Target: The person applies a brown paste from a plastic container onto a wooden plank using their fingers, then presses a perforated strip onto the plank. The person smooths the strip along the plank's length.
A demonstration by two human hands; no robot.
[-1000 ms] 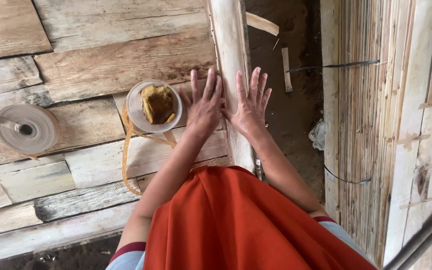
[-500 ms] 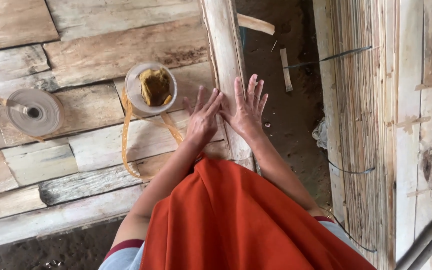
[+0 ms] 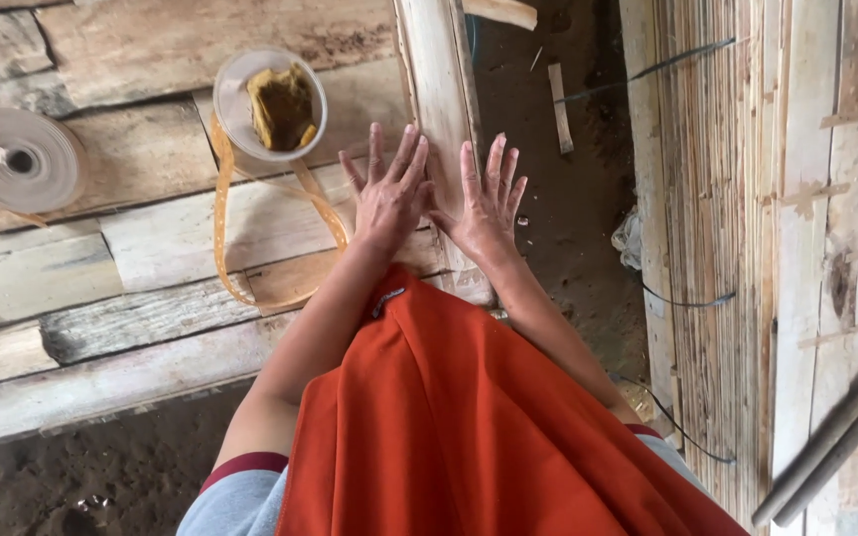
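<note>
Nearby, bowl (image 3: 270, 102) and tape roll (image 3: 20, 159) flank hands (image 3: 389, 199).

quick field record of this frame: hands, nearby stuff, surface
left hand: open, fingers spread, beside the post
right hand: open, fingers spread, over the post edge
post: pale wood, runs away from the person
cup: clear, brown lump inside
strip: amber, looped on planks
reel: flat, far left
planks: weathered
cloth: orange, over lap
</note>
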